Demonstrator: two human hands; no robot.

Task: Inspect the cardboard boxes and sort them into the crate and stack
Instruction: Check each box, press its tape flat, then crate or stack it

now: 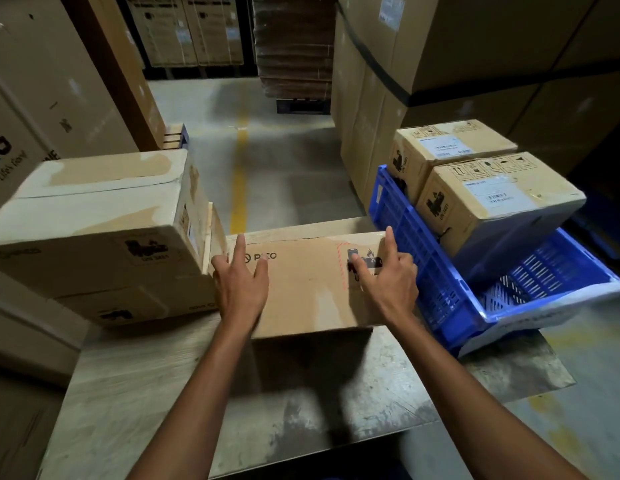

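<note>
A brown cardboard box (308, 289) with a printed logo and a battery warning label lies on the table in front of me. My left hand (241, 284) rests flat on its top near the left edge, fingers spread. My right hand (388, 275) lies on the top near the right edge, over the warning label, fingers apart. Neither hand grips the box. To the left stands a stack of cardboard boxes (94, 220). To the right a blue plastic crate (440, 282) holds two cardboard boxes (492, 202).
The worn wooden table (163, 393) carries the box and the stack. Large cartons (474, 64) rise behind the crate and along the left. A concrete aisle with a yellow line (240, 181) runs ahead between them.
</note>
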